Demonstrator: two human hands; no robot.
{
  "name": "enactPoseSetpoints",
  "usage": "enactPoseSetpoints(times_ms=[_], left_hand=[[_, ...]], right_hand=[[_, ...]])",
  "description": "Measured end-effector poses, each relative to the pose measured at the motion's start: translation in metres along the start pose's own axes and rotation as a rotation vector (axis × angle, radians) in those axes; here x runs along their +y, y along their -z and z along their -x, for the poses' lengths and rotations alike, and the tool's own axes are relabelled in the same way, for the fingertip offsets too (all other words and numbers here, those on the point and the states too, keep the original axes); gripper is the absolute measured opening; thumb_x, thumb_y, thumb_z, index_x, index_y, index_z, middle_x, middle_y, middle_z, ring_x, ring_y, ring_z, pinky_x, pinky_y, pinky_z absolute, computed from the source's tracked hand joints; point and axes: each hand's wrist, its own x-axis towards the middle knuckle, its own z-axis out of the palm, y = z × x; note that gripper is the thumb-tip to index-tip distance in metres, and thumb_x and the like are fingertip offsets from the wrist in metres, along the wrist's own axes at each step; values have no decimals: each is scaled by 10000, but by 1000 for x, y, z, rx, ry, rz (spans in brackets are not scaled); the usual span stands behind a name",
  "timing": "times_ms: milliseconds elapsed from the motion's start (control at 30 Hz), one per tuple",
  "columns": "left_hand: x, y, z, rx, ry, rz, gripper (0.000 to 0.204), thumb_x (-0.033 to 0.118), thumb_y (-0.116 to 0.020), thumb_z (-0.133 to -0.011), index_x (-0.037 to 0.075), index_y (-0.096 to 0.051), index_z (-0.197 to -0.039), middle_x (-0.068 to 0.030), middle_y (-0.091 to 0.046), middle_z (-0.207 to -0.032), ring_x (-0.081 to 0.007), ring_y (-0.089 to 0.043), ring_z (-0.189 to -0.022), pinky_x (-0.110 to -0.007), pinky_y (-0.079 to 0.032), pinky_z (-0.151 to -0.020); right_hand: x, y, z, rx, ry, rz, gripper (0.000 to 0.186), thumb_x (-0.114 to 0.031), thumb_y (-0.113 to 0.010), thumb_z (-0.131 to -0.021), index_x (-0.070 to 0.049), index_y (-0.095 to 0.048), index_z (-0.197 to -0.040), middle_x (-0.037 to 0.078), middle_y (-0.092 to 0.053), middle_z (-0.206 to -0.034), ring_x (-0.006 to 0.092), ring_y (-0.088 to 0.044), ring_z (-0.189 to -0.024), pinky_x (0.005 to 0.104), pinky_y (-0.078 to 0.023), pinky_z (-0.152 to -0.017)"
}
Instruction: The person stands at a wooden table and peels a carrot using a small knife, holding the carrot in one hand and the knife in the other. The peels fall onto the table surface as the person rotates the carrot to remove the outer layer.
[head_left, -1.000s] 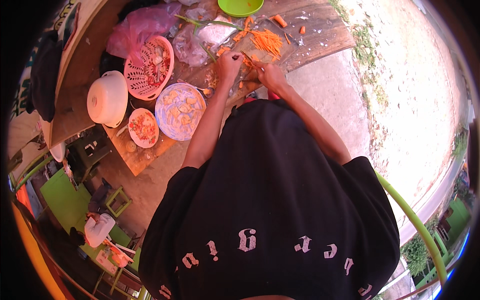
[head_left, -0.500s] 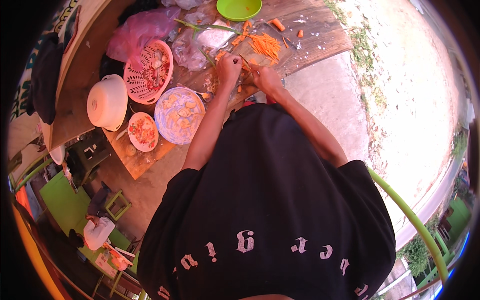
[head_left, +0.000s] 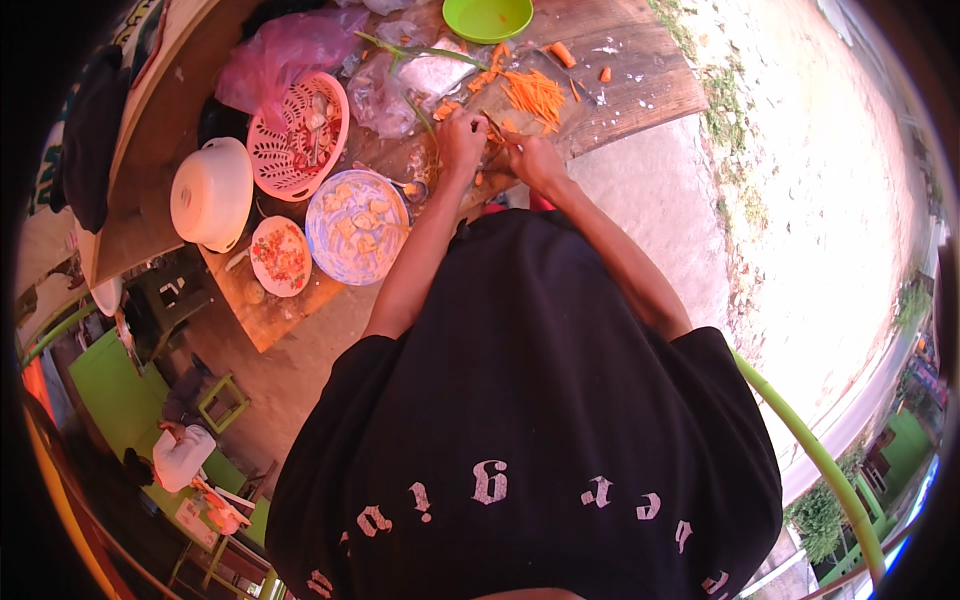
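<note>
My left hand [head_left: 461, 140] is closed above the wooden table [head_left: 640, 80] near its front edge; what it grips is too small and hidden to name. Just right of it, my right hand [head_left: 535, 160] is closed on a thin knife [head_left: 494, 129], angled toward the left fingers. Beyond both hands lie a heap of orange carrot strips [head_left: 535, 97], carrot pieces [head_left: 563, 54], long green stalks [head_left: 395, 55] and crumpled clear plastic bags [head_left: 378, 95]. A few orange scraps surround the knife.
Left are a pink colander [head_left: 262, 160], pink bag [head_left: 255, 75], white container [head_left: 208, 195], small plate of red bits [head_left: 279, 256] and bluish bowl [head_left: 325, 237]. A green bowl [head_left: 487, 15] tops the table. A seated person [head_left: 182, 455] is lower left; a green rail [head_left: 825, 460] curves at right.
Both hands have shifted slightly but stay together at the same spot, the knife still in my right hand. The whole view has moved a little. The seated person looks much the same.
</note>
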Motion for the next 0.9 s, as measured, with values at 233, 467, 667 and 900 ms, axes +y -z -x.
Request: enactPoseSetpoints(times_ms=[233, 467, 667, 900], left_hand=[[-2, -5, 3, 38, -5, 97, 69, 137, -705, -781, 80, -730, -753, -81, -658, -830, -292, -634, -857, -427, -443, -782], [-2, -9, 6, 118, -71, 56, 62, 125, -706, -781, 77, -728, -748, -85, -658, -826, -301, -633, -857, -422, -448, -791], [-2, -8, 9, 113, -53, 62, 75, 124, -700, -802, 64, -740, -781, -98, -663, -844, -309, -633, -886, -420, -459, -834], [-14, 1, 14, 30, -31, 276, 145, 135, -699, -833, 63, -768, -939, -104, -668, -889, -312, -627, -918, -421, -480, -839]], right_hand=[[2, 0, -1, -11, -8, 44, 284, -192, -613, -926, -146, -725, -1183, 290, -659, -844, 441, -670, -785, 498, -540, -738], [-4, 4, -1, -35, -5, 31, 285, -197, -608, -932, -145, -722, -1188, 304, -648, -843, 453, -665, -801, 505, -536, -729], [-1, 2, 0, -8, 24, 17, 279, -174, -587, -928, -118, -724, -1164, 290, -656, -826, 451, -666, -793, 514, -538, -733], [-1, 2, 3, -49, -66, -2, 284, -236, -598, -959, -158, -712, -1207, 314, -639, -874, 464, -655, -824, 506, -529, -712]])
